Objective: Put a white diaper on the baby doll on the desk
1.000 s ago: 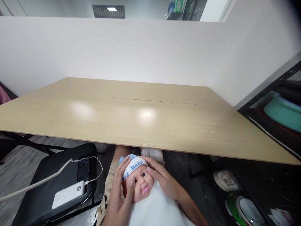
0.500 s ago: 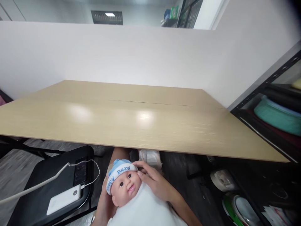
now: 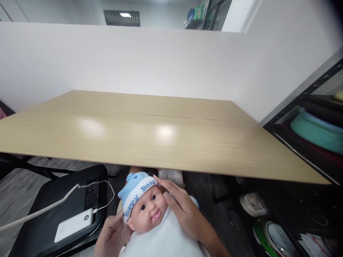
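Note:
A baby doll (image 3: 150, 210) in white clothing lies on my lap at the table's front edge, its head tilted and facing up towards me. It wears a blue knit hat (image 3: 136, 187) with a white brim lettered "Happy Baby". My left hand (image 3: 114, 232) cups the side of the doll's head near the hat brim, its fingertips partly hidden behind the head. On the other side, my right hand (image 3: 183, 208) rests along the cheek and temple, with its fingers at the brim's edge. The head is held between both hands.
A wooden table (image 3: 134, 139) spans the view ahead. To the left, a black chair (image 3: 45, 203) carries a white power bank (image 3: 73, 225), a cable (image 3: 48, 207) and a dark phone-like device (image 3: 92, 194). A dark shelf with a teal basin (image 3: 316, 128) stands at the right.
The doll's head has risen slightly and shifted right, with more of the hat showing. My left hand has come out from behind the head to its side. My right hand moved slightly right.

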`<state>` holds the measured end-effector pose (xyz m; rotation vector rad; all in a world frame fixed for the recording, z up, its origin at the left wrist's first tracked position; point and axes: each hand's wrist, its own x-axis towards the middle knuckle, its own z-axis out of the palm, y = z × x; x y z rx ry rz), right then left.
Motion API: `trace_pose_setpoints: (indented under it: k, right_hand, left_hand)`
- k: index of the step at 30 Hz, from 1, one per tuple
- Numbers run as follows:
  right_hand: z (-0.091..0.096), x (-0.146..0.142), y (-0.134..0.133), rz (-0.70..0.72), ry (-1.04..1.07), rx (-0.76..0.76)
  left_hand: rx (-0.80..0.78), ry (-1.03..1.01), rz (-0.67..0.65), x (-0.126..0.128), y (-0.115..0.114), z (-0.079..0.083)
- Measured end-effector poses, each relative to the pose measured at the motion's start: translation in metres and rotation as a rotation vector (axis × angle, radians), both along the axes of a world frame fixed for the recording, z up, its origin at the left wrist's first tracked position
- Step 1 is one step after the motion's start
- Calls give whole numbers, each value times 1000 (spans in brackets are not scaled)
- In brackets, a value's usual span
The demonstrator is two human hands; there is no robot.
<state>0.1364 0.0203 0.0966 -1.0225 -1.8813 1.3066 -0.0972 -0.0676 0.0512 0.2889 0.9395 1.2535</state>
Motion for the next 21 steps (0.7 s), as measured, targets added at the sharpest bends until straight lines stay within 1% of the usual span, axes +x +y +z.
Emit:
trace_pose_setpoints:
  k: [2,5,7,9,13,16,18,21]
  right_hand:
    - [-3,-1,-2,-8,17,-46]
    - [-10,-1,-5,-38,-3,-103]
    - [-13,-1,-7,-34,-17,-139]
    - [-13,0,-8,-25,-5,-156]
    - [-15,-1,-10,-46,49,-91]
    - [-19,-3,-14,-21,124,-31]
    - [-23,-6,-16,-2,151,-29]
    - [-28,-10,-18,-13,137,-84]
  left_hand:
    - [4,30,-9,1,1,3]
    - [-36,166,63,5,4,2]
    - [-52,252,108,8,4,2]
    - [-44,307,117,10,3,3]
    - [-27,322,121,10,0,5]
    - [-55,368,159,7,-5,4]
    - [-53,438,186,4,-7,4]
    - [-5,510,198,1,-10,9]
